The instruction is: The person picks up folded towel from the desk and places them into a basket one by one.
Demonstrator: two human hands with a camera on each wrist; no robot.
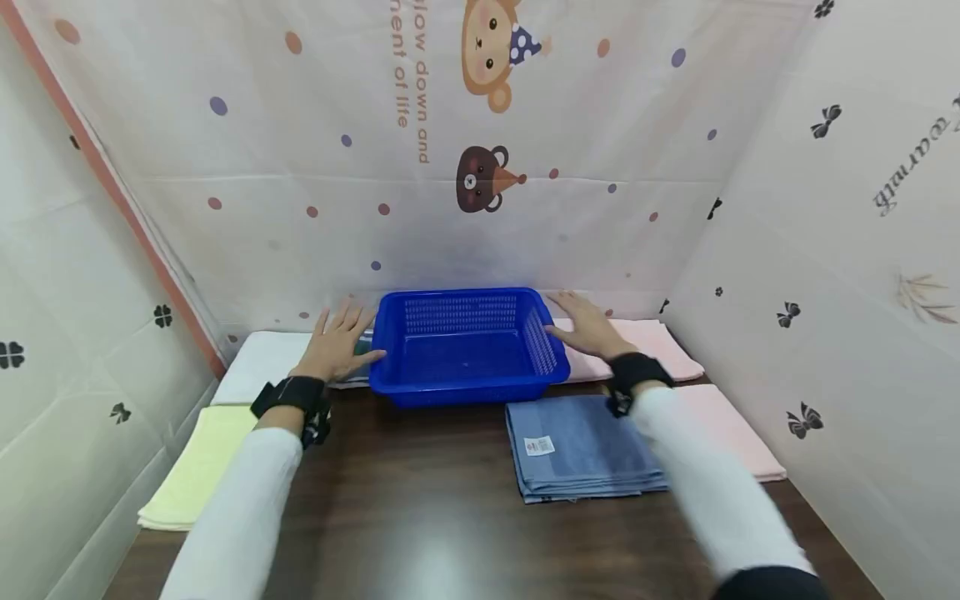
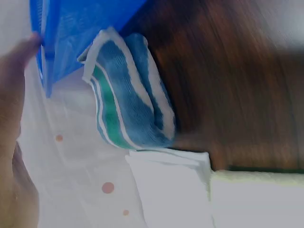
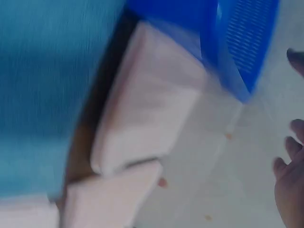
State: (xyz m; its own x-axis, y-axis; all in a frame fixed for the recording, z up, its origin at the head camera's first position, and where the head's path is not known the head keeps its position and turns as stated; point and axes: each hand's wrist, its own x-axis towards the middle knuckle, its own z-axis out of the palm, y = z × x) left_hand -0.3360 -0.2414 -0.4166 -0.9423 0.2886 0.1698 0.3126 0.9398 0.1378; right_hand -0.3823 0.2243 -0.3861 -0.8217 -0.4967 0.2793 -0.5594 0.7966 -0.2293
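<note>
Printed sheets [image 1: 300, 250] enclose the brown worktop [image 1: 420, 517] at the back and both sides. One blue basket [image 1: 465, 393] is positioned at the back centre, open side up, between the two hands. Left hand [image 1: 337, 343]: fingers straight and spread apart, thumb touching the basket's left rim. Right hand [image 1: 588, 327]: fingers extended and clamped on nothing, thumb close to the right rim; contact cannot be determined.

Folded towels surround the basket. Left side: a striped towel [image 2: 118, 99] lies just beside the basket, partly under the left hand in the head view; next come a white towel [image 1: 258, 367] and, nearer the wearer, a yellow towel [image 1: 198, 471]. Right side: two pink towels [image 1: 663, 346] lie one behind the other. Front right: a blue towel [image 1: 585, 446] bears a white label [image 1: 539, 446].
</note>
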